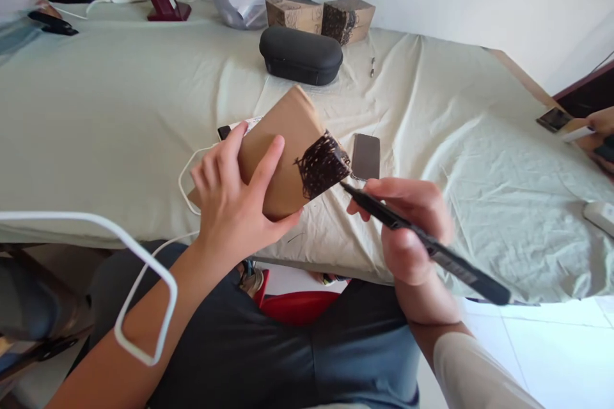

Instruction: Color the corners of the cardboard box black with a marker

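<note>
My left hand (240,185) grips a brown cardboard box (281,169), fingers wrapped over its face and thumb along the lower edge. The box is tilted above the table, and one end carries a dense patch of black scribble (323,166). A black marker pen (422,239) is in my right hand (412,223), its tip at the lower corner of the scribbled end. Whether the tip touches the cardboard I cannot tell. Behind the box, a dark smartphone (366,156) lies on the cloth. Something with a black end (224,133) is mostly hidden behind my left hand.
On the pale green tablecloth (144,108) stand a black zip case (301,55) and two cardboard boxes (352,19), one scribbled black. A clear plastic basket (240,3) holds papers. A white cable (153,262) crosses near my left arm. Another person's hand (603,128) shows at the right edge.
</note>
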Tool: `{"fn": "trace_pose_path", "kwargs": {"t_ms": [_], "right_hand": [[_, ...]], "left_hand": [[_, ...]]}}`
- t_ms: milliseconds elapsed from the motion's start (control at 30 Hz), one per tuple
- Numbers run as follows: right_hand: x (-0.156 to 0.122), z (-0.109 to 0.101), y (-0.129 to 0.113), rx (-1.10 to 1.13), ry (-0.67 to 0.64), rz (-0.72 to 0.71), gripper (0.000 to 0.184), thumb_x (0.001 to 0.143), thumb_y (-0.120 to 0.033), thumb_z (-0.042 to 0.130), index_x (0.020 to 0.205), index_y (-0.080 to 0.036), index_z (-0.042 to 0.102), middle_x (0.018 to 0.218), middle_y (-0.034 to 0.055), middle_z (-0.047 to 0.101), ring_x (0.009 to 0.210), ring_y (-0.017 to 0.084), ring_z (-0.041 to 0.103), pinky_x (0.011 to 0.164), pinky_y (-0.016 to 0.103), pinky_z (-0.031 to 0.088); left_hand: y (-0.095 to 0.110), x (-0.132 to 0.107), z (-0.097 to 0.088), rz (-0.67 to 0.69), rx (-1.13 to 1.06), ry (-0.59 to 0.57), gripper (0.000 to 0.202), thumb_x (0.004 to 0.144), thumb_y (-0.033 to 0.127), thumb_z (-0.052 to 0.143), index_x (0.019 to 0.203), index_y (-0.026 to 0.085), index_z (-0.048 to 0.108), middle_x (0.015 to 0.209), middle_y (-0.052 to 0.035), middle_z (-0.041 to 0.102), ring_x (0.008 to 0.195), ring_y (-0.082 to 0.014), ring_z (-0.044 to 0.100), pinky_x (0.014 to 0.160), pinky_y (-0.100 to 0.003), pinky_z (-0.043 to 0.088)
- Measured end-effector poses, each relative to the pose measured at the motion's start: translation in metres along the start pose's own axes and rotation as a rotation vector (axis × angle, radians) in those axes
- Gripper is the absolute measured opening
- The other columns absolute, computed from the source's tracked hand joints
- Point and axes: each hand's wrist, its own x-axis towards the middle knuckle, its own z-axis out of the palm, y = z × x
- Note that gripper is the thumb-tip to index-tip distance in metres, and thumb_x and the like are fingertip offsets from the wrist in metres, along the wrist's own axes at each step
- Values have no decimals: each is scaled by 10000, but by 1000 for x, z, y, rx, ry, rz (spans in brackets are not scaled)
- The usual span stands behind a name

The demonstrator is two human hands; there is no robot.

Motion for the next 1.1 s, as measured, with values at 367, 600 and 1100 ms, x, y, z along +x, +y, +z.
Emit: {"fn": "trace_pose_path", "kwargs": {"t_ms": [367,600,1100], "right_hand": [[14,24,12,-225,82,-165,197,987,-242,649,1156,-300,733,878,12,757,678,168,697,639,310,603],[13,23,11,-270,87,-122,225,1007,-276,658,1211,-313,746,953,24,781,764,185,738,697,320,626],[16,19,7,-275,34,-89,199,1033,-287,671,1218,-309,742,914,17,763,750,177,730,682,310,628]], "left_hand": [[5,1,4,-49,-61,-3,998,694,428,951,1598,395,530,1707,-120,367,1576,-591,270,1286,-785,145],[7,0,6,-42,-53,-9,964,718,512,936,1588,386,542,1728,-116,341,1572,-604,269,1274,-800,151],[7,0,7,-41,-68,-16,980,728,542,931,1606,406,518,1754,-82,311,1614,-577,206,1276,-774,231]]}}
